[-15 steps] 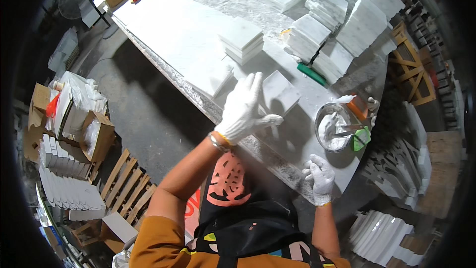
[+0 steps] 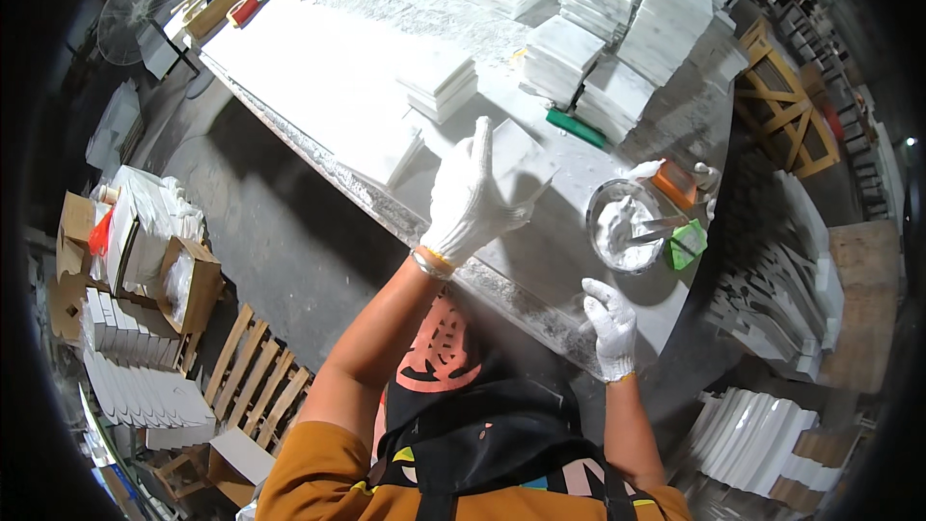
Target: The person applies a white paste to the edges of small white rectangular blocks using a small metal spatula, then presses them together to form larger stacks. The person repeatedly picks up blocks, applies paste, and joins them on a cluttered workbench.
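Now the gloved left hand [image 2: 477, 193] fans out, thumb wide, apparently gripping nothing, with a single white tile [image 2: 514, 144] at its one o'clock; whether they touch, I can't tell. A tile stack [image 2: 439, 85] sits at eleven. The right hand [image 2: 610, 330] curls loosely, nothing visible inside, the bowl [image 2: 592, 228] at its twelve. Seemingly midway: several piled, one unstacked, paste [image 2: 617, 225] remaining.

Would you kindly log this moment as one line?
left hand: spread, at white tile | right hand: near table edge, nothing seen held | bowl: white substance inside
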Available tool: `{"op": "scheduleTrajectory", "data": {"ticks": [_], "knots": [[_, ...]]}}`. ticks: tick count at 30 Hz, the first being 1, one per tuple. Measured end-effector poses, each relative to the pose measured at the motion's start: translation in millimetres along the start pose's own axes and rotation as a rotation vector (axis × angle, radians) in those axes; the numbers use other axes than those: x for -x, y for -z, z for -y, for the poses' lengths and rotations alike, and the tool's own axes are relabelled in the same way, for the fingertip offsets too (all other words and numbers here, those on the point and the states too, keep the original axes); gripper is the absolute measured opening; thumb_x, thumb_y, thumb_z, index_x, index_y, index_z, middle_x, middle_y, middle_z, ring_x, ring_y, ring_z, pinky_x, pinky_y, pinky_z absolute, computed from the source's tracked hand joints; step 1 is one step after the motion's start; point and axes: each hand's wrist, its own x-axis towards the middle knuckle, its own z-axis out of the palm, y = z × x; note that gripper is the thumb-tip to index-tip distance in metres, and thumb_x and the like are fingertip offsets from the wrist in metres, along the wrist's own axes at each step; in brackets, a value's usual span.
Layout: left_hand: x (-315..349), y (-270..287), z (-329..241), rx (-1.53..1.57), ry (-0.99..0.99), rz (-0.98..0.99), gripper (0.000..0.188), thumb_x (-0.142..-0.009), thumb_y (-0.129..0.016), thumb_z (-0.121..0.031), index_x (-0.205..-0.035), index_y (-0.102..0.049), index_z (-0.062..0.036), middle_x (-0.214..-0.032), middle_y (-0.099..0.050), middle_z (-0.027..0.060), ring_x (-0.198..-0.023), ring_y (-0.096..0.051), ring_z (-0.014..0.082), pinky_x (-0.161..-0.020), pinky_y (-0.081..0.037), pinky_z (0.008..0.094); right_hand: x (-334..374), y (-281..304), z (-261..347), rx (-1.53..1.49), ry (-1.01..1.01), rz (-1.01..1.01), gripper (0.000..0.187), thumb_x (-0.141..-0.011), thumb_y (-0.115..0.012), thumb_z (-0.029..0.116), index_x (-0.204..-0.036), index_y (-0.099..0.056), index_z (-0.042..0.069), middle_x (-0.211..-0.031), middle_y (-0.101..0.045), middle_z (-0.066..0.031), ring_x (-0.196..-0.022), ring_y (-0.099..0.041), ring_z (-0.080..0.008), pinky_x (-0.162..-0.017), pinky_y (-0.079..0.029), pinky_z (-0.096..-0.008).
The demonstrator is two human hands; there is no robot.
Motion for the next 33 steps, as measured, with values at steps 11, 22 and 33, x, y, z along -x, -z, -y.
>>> {"op": "scheduleTrajectory", "data": {"ticks": [11, 22, 33], "knots": [[131, 10, -52, 0.345, 0.125, 0.105, 0.122, -0.064, -0.090, -0.031, -0.153, -0.016, 0.0066, -0.142, -0.043, 0.0265, -0.132, -0.044, 0.0338, -0.110, -0.037, 0.0401, -4, -55, 46, -0.356, -0.026, -0.002, 0.018, -0.093, -0.063, 0.010, -0.098, -0.068, -0.007, -0.088, -0.066, -0.0105, -0.081, -0.061, -0.0155, -0.076, -0.050, -0.0298], [145, 30, -15, 1.474, 0.712, 0.543, 0.037, -0.092, -0.066, -0.013, -0.124, -0.058, 0.0033, -0.111, -0.065, 0.0054, -0.102, -0.060, 0.0140, -0.093, -0.046, 0.0295, 12, -45, 7, -0.297, -0.093, 0.118, 0.029, -0.098, -0.053, 0.015, -0.112, -0.064, -0.008, -0.094, -0.069, -0.0098, -0.087, -0.063, -0.0136, -0.080, -0.051, -0.0290], [151, 34, -9, 1.625, 0.876, 0.328, 0.037, -0.091, -0.062, -0.011, -0.126, -0.056, 0.0022, -0.113, -0.063, 0.0054, -0.101, -0.061, 0.0146, -0.092, -0.048, 0.0297, 34, -38, 56, -0.323, -0.480, 0.452, 0.045, -0.088, -0.065, 0.012, -0.128, -0.054, -0.006, -0.099, -0.069, -0.0115, -0.078, -0.066, -0.0134, -0.064, -0.051, -0.0233]]}}
